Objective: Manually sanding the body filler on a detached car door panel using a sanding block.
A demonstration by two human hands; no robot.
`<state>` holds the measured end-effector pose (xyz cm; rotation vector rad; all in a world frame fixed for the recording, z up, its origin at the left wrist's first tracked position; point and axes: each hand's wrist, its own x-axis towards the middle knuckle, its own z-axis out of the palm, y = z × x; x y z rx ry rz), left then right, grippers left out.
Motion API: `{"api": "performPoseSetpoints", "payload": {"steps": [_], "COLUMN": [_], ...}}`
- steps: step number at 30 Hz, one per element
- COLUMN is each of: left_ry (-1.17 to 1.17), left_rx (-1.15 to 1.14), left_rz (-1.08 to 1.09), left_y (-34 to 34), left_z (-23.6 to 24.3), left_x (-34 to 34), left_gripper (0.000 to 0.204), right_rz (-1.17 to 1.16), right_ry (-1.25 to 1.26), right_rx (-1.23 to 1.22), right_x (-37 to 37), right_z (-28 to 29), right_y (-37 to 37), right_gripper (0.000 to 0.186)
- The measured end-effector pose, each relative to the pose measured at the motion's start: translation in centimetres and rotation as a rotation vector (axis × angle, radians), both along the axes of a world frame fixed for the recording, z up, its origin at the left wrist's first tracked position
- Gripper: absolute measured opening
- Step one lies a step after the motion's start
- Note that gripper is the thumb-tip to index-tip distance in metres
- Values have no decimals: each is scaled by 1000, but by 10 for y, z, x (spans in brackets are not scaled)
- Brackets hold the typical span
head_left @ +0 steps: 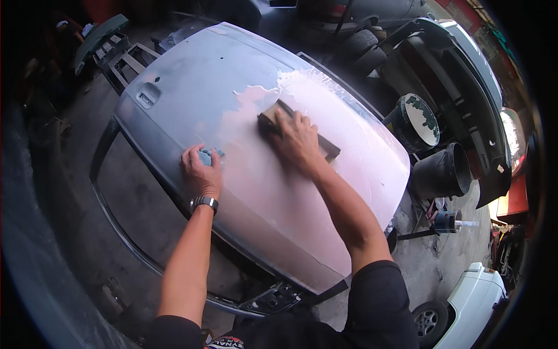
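A car door (273, 215) lies flat across the middle, its outer skin facing up. Grey-blue paint shows on its far left part, and wet-looking pinkish filler with a ragged edge covers much of the rest. My right hand (297, 136) is closed over a long dark sanding block (329, 149), pressed flat on the pinkish area. Nearer the window edge, my left hand (201, 167) is wrapped round a blue sponge (206, 157) resting on the panel. A watch sits on my left wrist. The door handle recess (148, 96) is at the far left.
The door's window frame (110, 192) reaches out to the left. A metal stand (125, 58) is beyond it. On the right are a white-topped bucket (421, 119), a black bucket (447, 171), a small can (447, 221) and a dark bumper (459, 110). A white car (474, 308) stands lower right.
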<state>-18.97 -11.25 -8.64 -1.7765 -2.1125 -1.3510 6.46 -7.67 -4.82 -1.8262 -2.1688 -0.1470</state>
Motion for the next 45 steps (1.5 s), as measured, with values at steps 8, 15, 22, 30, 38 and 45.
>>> {"api": "performPoseSetpoints", "payload": {"steps": [8, 15, 22, 30, 38, 45], "left_ry": [-11, 37, -16, 46, 18, 61], "left_rx": [-8, -7, -7, -22, -49, -78], "left_rz": [14, 29, -25, 33, -12, 46], "left_y": [2, -4, 1, 3, -5, -2], "left_z": [-12, 2, -8, -2, -4, -8], "left_x": [-5, -14, 13, -9, 7, -10], "left_gripper": [29, 28, 28, 28, 28, 31], "right_rz": [-6, 236, -104, 319, -128, 126], "right_ry": [24, -40, 23, -108, 12, -17], "right_rx": [-8, -40, -143, -91, -153, -94], "right_x": [-8, 16, 76, 79, 130, 50], "right_z": [-3, 9, 10, -8, 10, 10], "right_y": [3, -54, 96, -50, 107, -55], "right_gripper": [65, 74, 55, 76, 63, 72]}}
